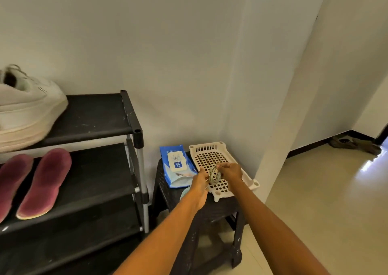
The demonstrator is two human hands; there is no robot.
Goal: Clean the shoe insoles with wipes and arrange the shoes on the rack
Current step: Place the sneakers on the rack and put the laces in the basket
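Maroon insoles: two insoles [31, 185] lie side by side on the second shelf of the black shoe rack [130, 115], out of their shoes, soles down.
White shoe: one white sneaker [27, 106] sits on the rack's top shelf at the left edge of view; a mate cannot be made out.
Progress: judged from this, the task looks partway through; whether the insoles are already wiped cannot be told, and they are not yet back in any shoe.
Hands: the left hand [200, 182] and right hand [230, 173] both pinch a small crumpled, greyish wad [214, 177], probably a used wipe, just above the basket.
Grip: both narrow, fingers closed on the wad.
Wipes pack: blue pack [177, 165] lies flat on the dark plastic stool [201, 211], lid down.
Basket: a cream lattice tray [210, 155] on the stool beside the pack; nothing visible inside it besides the held wad above.
Left to do: refit insoles, set shoes on the rack.
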